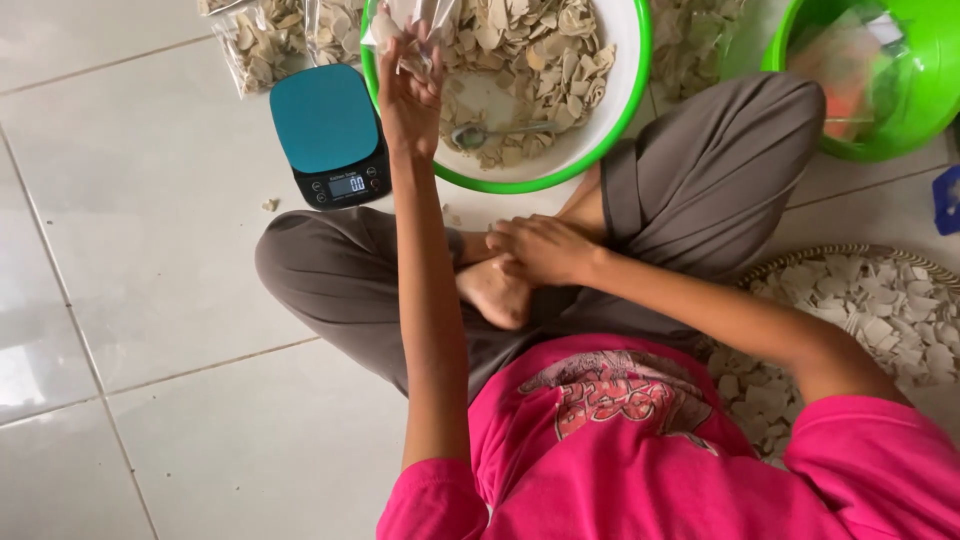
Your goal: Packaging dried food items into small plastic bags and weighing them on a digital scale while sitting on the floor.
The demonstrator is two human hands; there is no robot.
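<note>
A thin, crinkled clear plastic bag [415, 25] is pinched in the clenched left hand [408, 95], raised over the rim of a white round basin with a green edge [632, 70] at twelve o'clock. The basin is heaped with pale, flat, brittle-looking chips [530, 40], and a metal spoon [500, 131] lies inside. The right hand [540, 248] is laid loosely, holding nothing, on a bare foot [495, 292]. A glossy white tiled floor [150, 250] is seen beneath. A teal kitchen scale [330, 135] sits at eleven o'clock, filled bags [265, 40] behind it, a woven tray [880, 300] of chips at three o'clock.
</note>
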